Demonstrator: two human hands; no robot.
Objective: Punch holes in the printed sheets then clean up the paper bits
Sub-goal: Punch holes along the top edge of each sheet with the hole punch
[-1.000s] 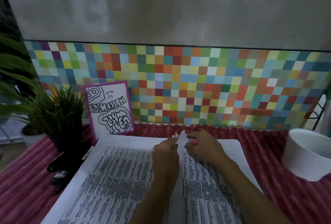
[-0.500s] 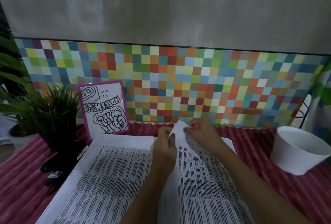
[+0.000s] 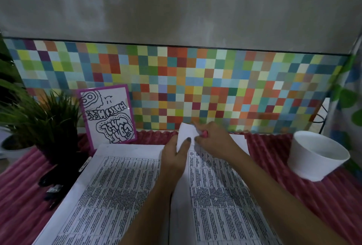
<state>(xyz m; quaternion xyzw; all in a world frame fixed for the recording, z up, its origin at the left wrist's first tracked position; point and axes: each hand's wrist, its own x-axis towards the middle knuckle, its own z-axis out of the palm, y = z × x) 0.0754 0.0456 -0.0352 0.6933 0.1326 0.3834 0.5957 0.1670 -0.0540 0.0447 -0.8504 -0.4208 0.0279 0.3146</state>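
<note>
White paper [image 3: 186, 131] lifted at far edge of printed sheets [image 3: 121, 195]. Left hand [image 3: 174, 158] pinches it; right hand [image 3: 213, 143] curls round pink object [image 3: 204, 133], also pinching paper. Align edge squarely, punch low over sheets.

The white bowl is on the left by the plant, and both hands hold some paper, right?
No, the head view shows the white bowl on the right, far from the plant. The left hand and right hand do hold the paper.
</note>
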